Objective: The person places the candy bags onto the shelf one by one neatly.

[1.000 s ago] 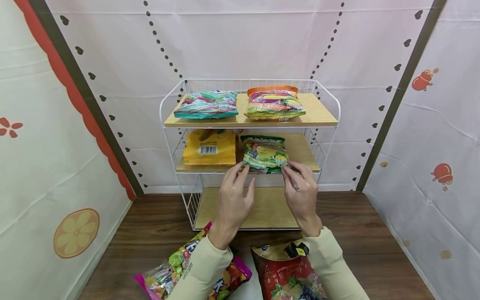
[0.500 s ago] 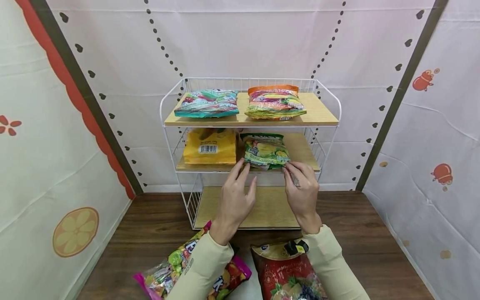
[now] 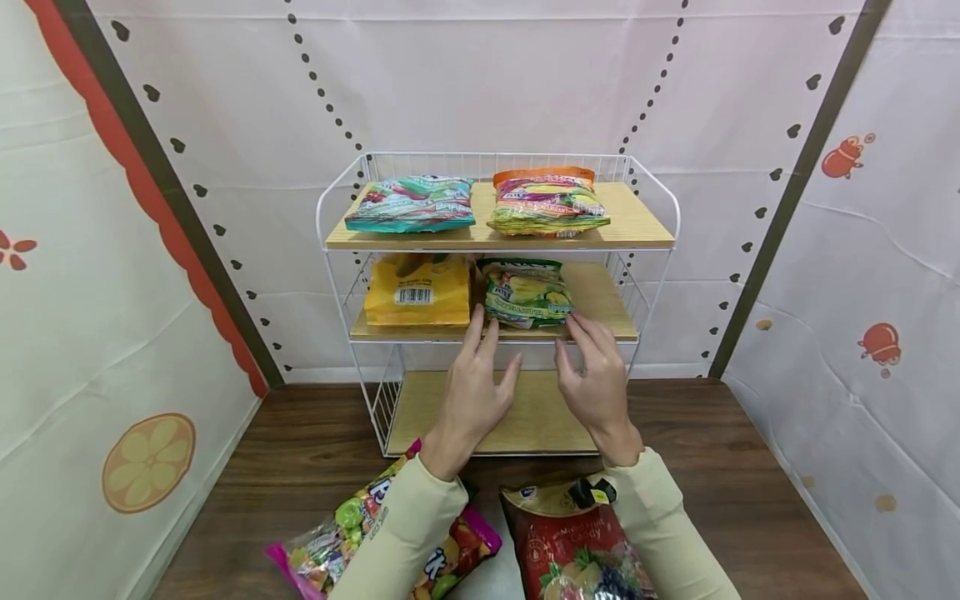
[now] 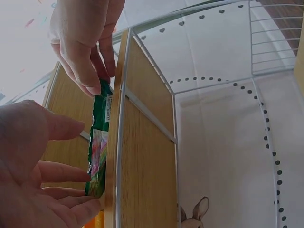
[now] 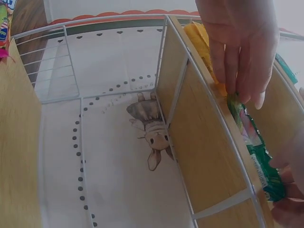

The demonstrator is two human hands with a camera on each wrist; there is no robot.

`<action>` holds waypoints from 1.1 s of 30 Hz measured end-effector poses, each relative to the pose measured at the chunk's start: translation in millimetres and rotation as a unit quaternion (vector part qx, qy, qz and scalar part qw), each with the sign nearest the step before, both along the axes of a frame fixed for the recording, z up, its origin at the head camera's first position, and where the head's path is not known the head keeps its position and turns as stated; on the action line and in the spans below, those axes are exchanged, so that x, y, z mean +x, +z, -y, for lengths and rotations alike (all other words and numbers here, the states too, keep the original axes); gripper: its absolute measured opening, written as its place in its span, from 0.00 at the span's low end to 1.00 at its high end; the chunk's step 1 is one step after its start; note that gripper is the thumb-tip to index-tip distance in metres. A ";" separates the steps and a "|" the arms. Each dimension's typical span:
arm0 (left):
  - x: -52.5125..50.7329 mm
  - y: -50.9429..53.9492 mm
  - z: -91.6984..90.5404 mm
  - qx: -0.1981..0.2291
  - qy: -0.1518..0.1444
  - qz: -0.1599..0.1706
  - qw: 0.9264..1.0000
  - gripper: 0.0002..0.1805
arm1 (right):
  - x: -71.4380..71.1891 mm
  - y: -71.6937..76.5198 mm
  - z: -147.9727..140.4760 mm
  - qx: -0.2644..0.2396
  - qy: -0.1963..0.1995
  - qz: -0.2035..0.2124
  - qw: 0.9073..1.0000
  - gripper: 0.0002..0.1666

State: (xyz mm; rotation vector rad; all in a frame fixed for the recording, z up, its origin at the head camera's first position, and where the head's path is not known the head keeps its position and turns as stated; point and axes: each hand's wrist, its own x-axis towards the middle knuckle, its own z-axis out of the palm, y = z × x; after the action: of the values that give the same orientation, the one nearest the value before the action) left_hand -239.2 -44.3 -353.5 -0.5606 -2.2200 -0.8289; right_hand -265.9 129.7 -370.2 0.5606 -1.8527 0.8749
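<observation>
A green candy bag (image 3: pixel 527 293) lies on the middle shelf (image 3: pixel 600 302), right of a yellow bag (image 3: pixel 417 292). The fingers of my left hand (image 3: pixel 474 392) touch its lower left corner, fairly straight, with the thumb held apart. At its lower right corner are the fingertips of my right hand (image 3: pixel 597 379), thumb likewise apart. In the left wrist view the green bag (image 4: pixel 98 142) lies along the shelf edge between both hands. The right wrist view shows the green bag (image 5: pixel 254 147) from its other end, flat on the board.
On the top shelf (image 3: pixel 483 240) sit a teal bag (image 3: pixel 412 205) and an orange-topped bag (image 3: pixel 550 202). Below is the bottom shelf board (image 3: pixel 525 412). A pink-edged candy bag (image 3: pixel 348 517) and a red candy bag (image 3: pixel 573 542) lie on the dark table (image 3: pixel 300 433) in front.
The green bag has shifted slightly back onto the middle shelf, farther from its front edge. My right thumb has come away from the bag, and its fingers have straightened.
</observation>
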 end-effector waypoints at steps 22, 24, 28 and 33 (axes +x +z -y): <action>20.5 -7.1 14.5 0.051 -0.033 -0.059 0.996 0.24 | 29.1 -2.7 -0.8 -0.010 0.016 -0.001 1.000 0.23; 23.3 -8.0 19.4 0.053 -0.032 -0.057 0.996 0.23 | 33.0 -5.7 -0.9 -0.009 0.018 0.008 1.000 0.22; 29.7 -10.6 30.7 0.054 -0.025 -0.047 0.997 0.22 | 39.2 -13.4 -0.7 -0.002 0.027 0.027 0.999 0.21; 35.8 -15.6 47.5 0.056 -0.009 -0.037 0.998 0.21 | 44.0 -24.8 0.6 0.010 0.037 0.058 0.998 0.21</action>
State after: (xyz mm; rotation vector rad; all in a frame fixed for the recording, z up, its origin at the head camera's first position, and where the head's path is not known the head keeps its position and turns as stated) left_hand -203.4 -91.8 -369.1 -0.5481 -2.0903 -0.9205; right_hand -222.0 129.1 -395.0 0.6065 -1.9575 0.9563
